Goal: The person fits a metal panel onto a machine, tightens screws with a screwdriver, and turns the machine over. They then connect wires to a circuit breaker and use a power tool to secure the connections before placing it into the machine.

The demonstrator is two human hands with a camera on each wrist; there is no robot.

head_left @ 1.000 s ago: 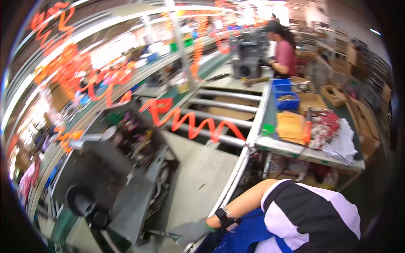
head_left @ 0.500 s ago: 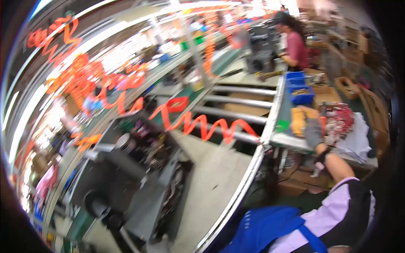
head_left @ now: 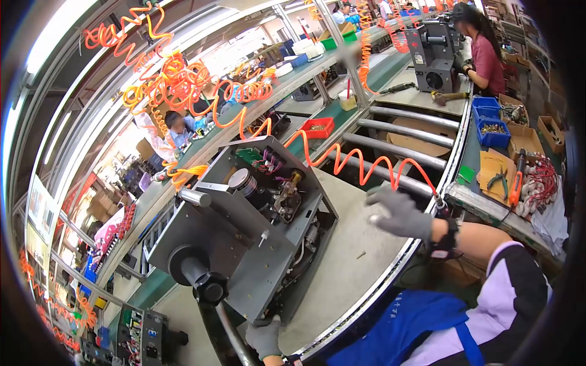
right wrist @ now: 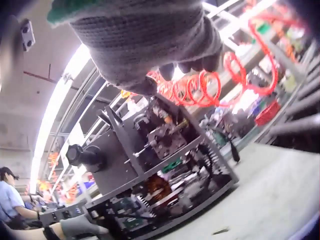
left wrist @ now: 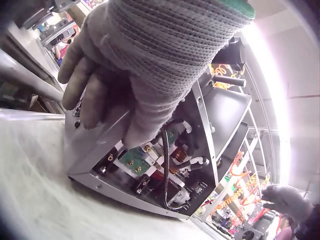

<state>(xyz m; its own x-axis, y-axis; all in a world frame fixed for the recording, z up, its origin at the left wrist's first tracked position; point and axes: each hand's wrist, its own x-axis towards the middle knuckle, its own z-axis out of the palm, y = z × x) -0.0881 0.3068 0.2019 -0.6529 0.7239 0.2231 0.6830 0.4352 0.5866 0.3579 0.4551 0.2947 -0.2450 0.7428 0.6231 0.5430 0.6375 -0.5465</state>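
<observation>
A grey metal machine housing (head_left: 244, 244), open-sided with wiring and a motor inside, lies tilted on the bench. My gloved left hand (head_left: 265, 338) grips its near lower edge. In the left wrist view the fingers lie over the outside of the panel and the thumb (left wrist: 142, 130) reaches inside, close to a green circuit board (left wrist: 137, 161). My gloved right hand (head_left: 400, 213) is in the air to the right of the housing, fingers loosely bent, with no tool visible in it. Pliers (head_left: 499, 181) lie on a yellow card (head_left: 490, 168) at the right.
An orange coiled hose (head_left: 366, 171) hangs across behind the housing. Metal rollers (head_left: 403, 146) lie beyond the bench top. At right are blue bins (head_left: 493, 134), an orange-handled tool (head_left: 516, 186) and red-wired parts (head_left: 540, 183). Another person (head_left: 485, 58) works farther along the line.
My right hand went from the housing's near edge, with a thin tool, to the yellow card, then back left without it. Pliers now lie on the card. My left hand stays at the housing.
</observation>
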